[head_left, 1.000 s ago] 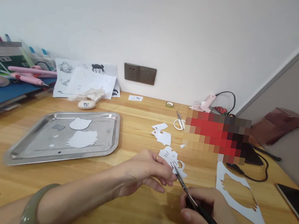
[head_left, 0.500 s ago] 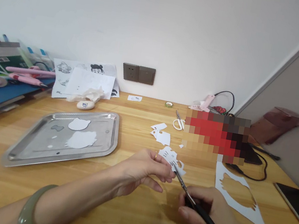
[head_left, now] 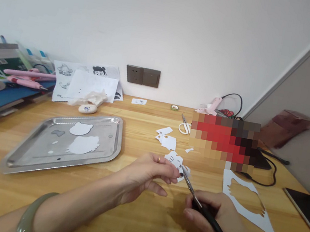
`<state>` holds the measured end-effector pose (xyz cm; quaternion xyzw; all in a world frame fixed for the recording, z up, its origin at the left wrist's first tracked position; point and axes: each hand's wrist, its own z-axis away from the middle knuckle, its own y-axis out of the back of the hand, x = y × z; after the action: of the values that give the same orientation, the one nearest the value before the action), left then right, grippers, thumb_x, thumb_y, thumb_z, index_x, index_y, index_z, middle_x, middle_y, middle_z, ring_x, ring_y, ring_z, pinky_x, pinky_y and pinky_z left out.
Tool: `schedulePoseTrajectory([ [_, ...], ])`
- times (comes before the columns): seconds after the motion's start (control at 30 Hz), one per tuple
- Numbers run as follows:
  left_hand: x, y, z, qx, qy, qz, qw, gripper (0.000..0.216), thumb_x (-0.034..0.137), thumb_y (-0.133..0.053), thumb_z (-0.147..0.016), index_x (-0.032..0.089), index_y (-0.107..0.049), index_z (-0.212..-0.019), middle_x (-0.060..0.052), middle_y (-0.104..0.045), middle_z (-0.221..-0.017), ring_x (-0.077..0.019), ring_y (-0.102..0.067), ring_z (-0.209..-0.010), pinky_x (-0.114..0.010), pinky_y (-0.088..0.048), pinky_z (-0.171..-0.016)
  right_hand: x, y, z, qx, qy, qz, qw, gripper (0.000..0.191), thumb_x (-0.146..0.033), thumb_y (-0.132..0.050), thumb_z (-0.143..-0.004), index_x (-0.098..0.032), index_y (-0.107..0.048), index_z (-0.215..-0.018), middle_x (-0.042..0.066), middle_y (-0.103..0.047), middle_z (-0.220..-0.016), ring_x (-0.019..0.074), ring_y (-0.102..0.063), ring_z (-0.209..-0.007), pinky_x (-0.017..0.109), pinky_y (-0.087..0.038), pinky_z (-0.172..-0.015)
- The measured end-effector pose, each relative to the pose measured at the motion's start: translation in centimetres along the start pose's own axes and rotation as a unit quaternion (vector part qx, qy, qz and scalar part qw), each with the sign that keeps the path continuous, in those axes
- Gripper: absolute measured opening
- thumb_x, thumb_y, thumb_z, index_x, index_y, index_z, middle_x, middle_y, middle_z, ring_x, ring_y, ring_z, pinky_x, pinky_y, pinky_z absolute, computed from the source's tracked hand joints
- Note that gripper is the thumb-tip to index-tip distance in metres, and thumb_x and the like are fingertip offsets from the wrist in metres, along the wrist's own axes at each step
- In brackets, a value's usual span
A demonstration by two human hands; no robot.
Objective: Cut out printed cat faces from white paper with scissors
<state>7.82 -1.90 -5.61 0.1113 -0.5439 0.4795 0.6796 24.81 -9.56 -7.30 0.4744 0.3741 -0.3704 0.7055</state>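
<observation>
My left hand (head_left: 147,174) pinches a small white paper cut-out with a cartoon cat face (head_left: 174,161), held just above the wooden table (head_left: 130,223). My right hand (head_left: 209,217) grips black-handled scissors (head_left: 204,212). Their blades point up and left, and the tips meet the lower right edge of the cut-out. A green bangle (head_left: 31,212) sits on my left wrist. Paper scraps (head_left: 166,138) lie just beyond the cut-out.
A steel tray (head_left: 31,150) at left holds two white paper shapes (head_left: 82,144). A leftover sheet with a cut-out hole (head_left: 247,202) lies right. White-handled scissors (head_left: 184,127), tape roll (head_left: 174,108), printed sheets (head_left: 89,82), cables (head_left: 265,171) and pens (head_left: 26,77) line the back and sides.
Both hands and the cut-out have drifted slightly up and left in view. The scissor blades have worked further along the paper's edge, with the cut-out turned a little in my left fingers.
</observation>
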Motion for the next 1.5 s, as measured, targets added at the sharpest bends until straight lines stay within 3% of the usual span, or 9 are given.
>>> schedulePoseTrajectory([
  [0.33, -0.5, -0.3, 0.2, 0.018, -0.01, 0.005, 1.0, 0.013, 0.019, -0.065, -0.062, 0.013, -0.062, -0.073, -0.003, -0.053, -0.075, -0.0088, -0.046, -0.068, -0.015, -0.045, -0.048, 0.0, -0.1, -0.1, 0.04, -0.012, 0.025, 0.999, 0.025, -0.036, -0.052, -0.073, -0.018, -0.045, -0.057, -0.007, -0.039, -0.043, 0.0084, -0.039, -0.036, 0.018, -0.029, -0.035],
  [0.6, -0.9, -0.6, 0.1, 0.022, -0.004, 0.017, 1.0, 0.015, 0.02, -0.068, -0.06, 0.014, -0.06, -0.071, -0.001, -0.052, -0.074, -0.0089, -0.045, -0.068, -0.015, -0.045, -0.048, 0.5, -0.5, -0.2, 0.111, 0.06, 0.164, 0.978, 0.021, -0.028, -0.055, -0.068, -0.018, -0.047, -0.05, -0.007, -0.031, -0.045, 0.0091, -0.027, -0.042, 0.021, -0.023, -0.039],
  [1.1, -0.6, -0.8, 0.2, 0.032, -0.038, 0.023, 0.999, 0.006, 0.017, -0.061, -0.064, 0.011, -0.061, -0.066, -0.002, -0.052, -0.069, -0.0081, -0.043, -0.065, -0.014, -0.043, -0.047, 0.4, -0.8, -0.1, 0.065, 0.011, 0.066, 0.996, 0.021, -0.03, -0.051, -0.072, -0.019, -0.044, -0.055, -0.007, -0.034, -0.045, 0.0089, -0.034, -0.04, 0.02, -0.027, -0.038],
  [1.33, -0.5, -0.9, 0.4, 0.04, -0.045, 0.01, 0.998, 0.006, 0.016, -0.063, -0.062, 0.013, -0.062, -0.067, -0.001, -0.054, -0.071, -0.0089, -0.045, -0.068, -0.014, -0.042, -0.048, -0.8, -0.4, 0.3, 0.003, 0.033, -0.036, 0.999, 0.011, -0.027, -0.05, -0.068, -0.018, -0.048, -0.061, -0.006, -0.038, -0.048, 0.0105, -0.04, -0.042, 0.021, -0.03, -0.04],
  [1.5, -0.8, -1.1, 0.5, 0.048, -0.043, 0.009, 0.998, 0.005, 0.017, -0.062, -0.061, 0.014, -0.061, -0.065, -0.001, -0.054, -0.07, -0.0087, -0.045, -0.067, -0.015, -0.042, -0.05, -0.9, -0.5, 0.4, -0.013, 0.034, -0.046, 0.998, 0.015, -0.03, -0.05, -0.071, -0.019, -0.047, -0.061, -0.006, -0.038, -0.048, 0.0107, -0.043, -0.042, 0.021, -0.032, -0.041],
])
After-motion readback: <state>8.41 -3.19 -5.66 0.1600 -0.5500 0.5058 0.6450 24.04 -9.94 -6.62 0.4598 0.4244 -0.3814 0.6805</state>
